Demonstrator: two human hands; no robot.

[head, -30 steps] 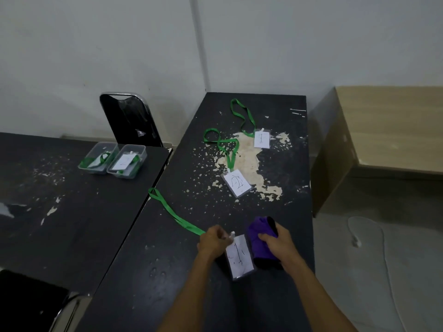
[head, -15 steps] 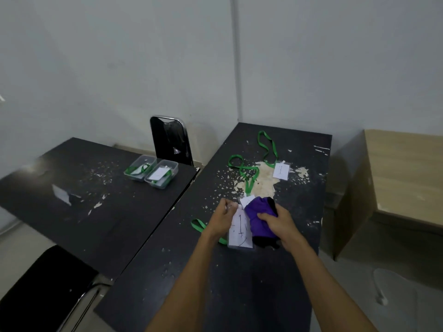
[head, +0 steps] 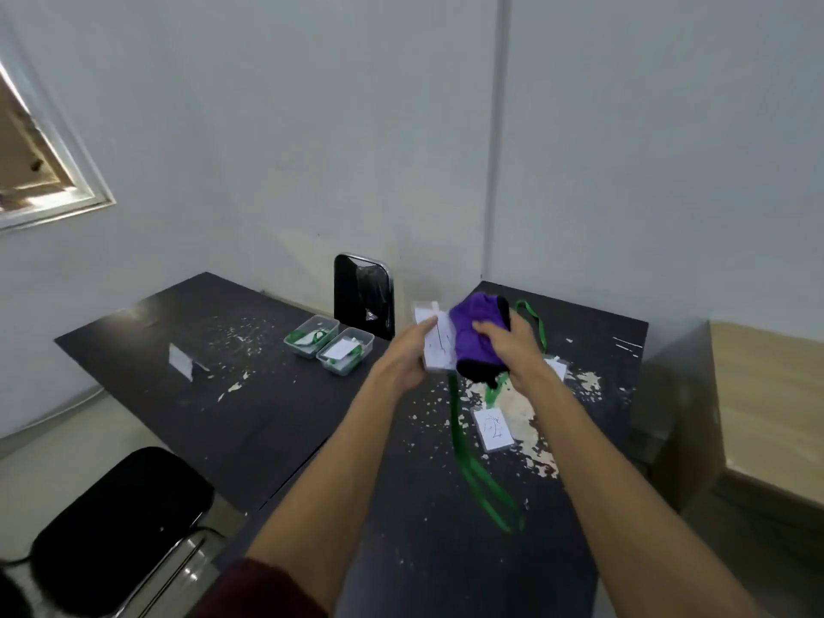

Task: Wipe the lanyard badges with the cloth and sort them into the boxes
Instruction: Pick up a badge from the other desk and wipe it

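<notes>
My left hand (head: 403, 361) holds a white badge marked "1" (head: 437, 345) up in the air above the right table. Its green lanyard (head: 479, 475) hangs down to the tabletop. My right hand (head: 512, 354) grips a purple and black cloth (head: 479, 334) and presses it against the badge's face. A badge marked "2" (head: 492, 430) lies flat on the right table, and another badge (head: 557, 368) shows partly behind my right wrist. Two clear boxes (head: 312, 336) (head: 345, 356) stand side by side on the left table, each with a badge and green strap inside.
Two dark, paint-chipped tables (head: 232, 394) (head: 593, 350) meet at a corner. A black chair back (head: 363, 301) stands between them by the wall, and a black chair seat (head: 120, 524) is at lower left. A wooden bench (head: 767, 394) is on the right.
Both hands have lifted the "1" badge and the cloth off the table into the air. The lanyard now hangs down. The view has tilted up and to the left.
</notes>
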